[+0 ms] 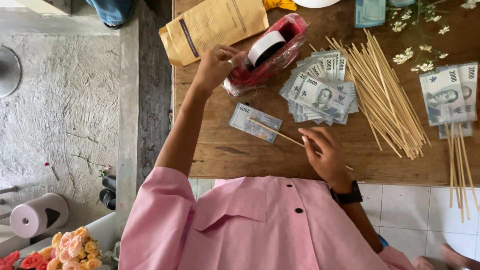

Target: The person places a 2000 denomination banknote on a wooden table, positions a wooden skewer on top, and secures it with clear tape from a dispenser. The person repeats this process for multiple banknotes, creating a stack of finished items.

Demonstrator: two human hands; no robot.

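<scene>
Nearest, the right hand pinches a thin wooden skewer lying across a single grey banknote on the wooden table. Farther off, the left hand grips a red tape dispenser.

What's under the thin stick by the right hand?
One grey banknote lies flat under the far end of the stick. The right hand covers the near part, so what lies beneath there is hidden. Elsewhere, bare wooden table.
</scene>
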